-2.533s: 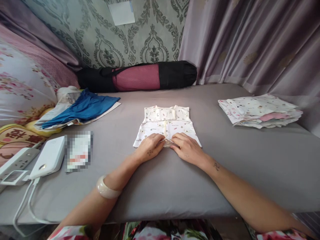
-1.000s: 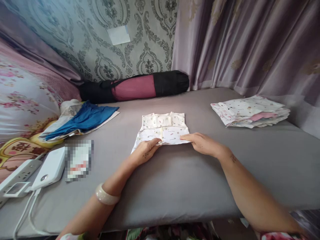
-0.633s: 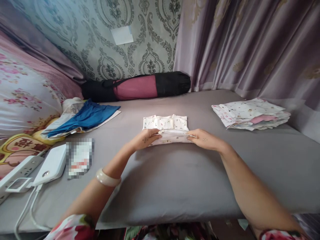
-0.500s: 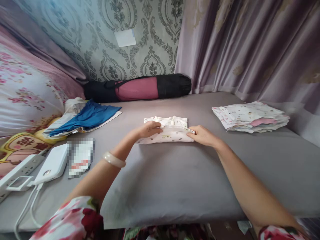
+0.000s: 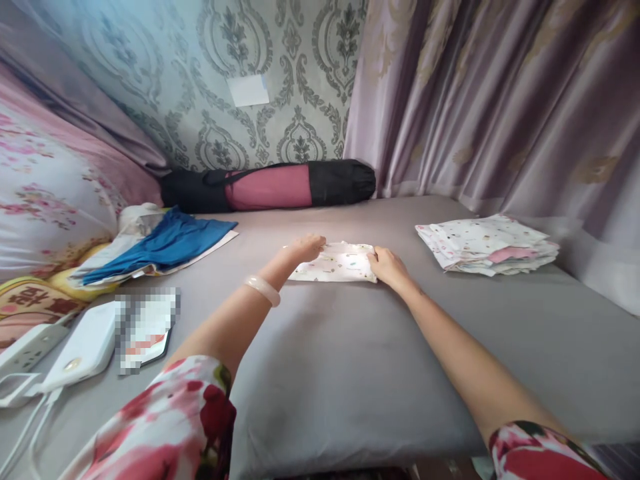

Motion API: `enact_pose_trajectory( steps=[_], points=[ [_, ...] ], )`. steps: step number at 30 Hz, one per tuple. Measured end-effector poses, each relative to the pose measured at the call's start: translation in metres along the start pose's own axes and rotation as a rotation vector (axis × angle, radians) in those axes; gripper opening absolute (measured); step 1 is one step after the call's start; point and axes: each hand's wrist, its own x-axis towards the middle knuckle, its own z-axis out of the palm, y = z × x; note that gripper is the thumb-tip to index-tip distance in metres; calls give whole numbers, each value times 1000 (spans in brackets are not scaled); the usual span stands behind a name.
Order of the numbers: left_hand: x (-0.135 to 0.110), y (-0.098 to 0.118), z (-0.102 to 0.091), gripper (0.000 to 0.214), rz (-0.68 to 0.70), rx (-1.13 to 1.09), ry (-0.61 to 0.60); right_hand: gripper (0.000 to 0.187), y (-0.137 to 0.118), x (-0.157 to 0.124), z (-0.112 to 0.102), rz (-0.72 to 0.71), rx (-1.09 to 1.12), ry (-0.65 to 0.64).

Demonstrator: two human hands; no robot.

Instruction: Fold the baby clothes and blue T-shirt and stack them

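Observation:
A small white garment (image 5: 345, 264) with a scattered print lies folded into a flat rectangle on the grey bed sheet (image 5: 360, 360). At its upper left edge my left hand (image 5: 307, 248), with a pale bangle on the wrist, is closed and pinches the cloth. My right hand (image 5: 389, 267) grips the garment's right edge, thumb toward the cloth. Part of the garment's left side is hidden behind my left hand and wrist.
To the right sits a stack of folded printed clothes (image 5: 487, 245). On the left are a blue cloth (image 5: 170, 243), a white power bank (image 5: 83, 347) with cables, a power strip (image 5: 30, 347) and a blurred-out flat object (image 5: 147, 333). A black-and-pink roll bag (image 5: 267, 187) lies against the wall.
The garment's near part has been folded over, away from me, so its far layer with the neckline is now covered. My view has shifted slightly.

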Motion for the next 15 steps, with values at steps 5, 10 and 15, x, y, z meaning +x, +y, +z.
enact_pose_trajectory(
  steps=[5, 10, 15],
  points=[
    [3, 5, 17, 30, -60, 29, 60, 36, -6, 8, 9, 82, -14, 1],
    [4, 5, 24, 32, -85, 40, 116, 37, -9, 17, 15, 114, -42, 19],
    [6, 1, 34, 32, -85, 44, 154, 36, -9, 23, 18, 93, -59, 28]
  ],
)
